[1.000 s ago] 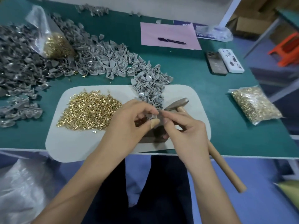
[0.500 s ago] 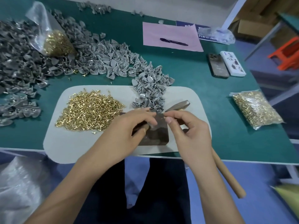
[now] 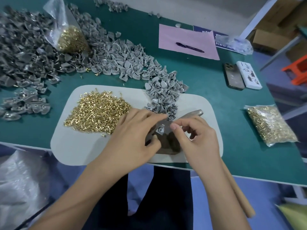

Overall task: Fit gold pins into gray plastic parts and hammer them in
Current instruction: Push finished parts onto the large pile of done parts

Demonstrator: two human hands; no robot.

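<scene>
A small gray plastic part (image 3: pixel 160 130) lies on a dark metal block (image 3: pixel 171 143) at the near edge of the white mat (image 3: pixel 79 146). My left hand (image 3: pixel 132 135) holds the part between thumb and fingers. My right hand (image 3: pixel 197 140) has its fingers curled, and its index fingertip touches the part's right edge; I see no pin in it. A heap of gold pins (image 3: pixel 98 113) lies on the mat's left half. Loose gray parts (image 3: pixel 162 97) spill onto the mat's far side. The hammer (image 3: pixel 191 113) rests behind my right hand, its wooden handle overhanging the table edge.
A large heap of gray parts (image 3: pixel 33 60) with an open bag of pins (image 3: pixel 71 39) covers the far left. A sealed pin bag (image 3: pixel 269 125) lies at the right. Two phones (image 3: pixel 242 77), pink paper (image 3: pixel 187 40) and a pen (image 3: pixel 190 47) lie at the back.
Both hands have come down from above the mat, and the gray part now rests on the dark block. The right hand's fingertips have shifted to the part's right edge.
</scene>
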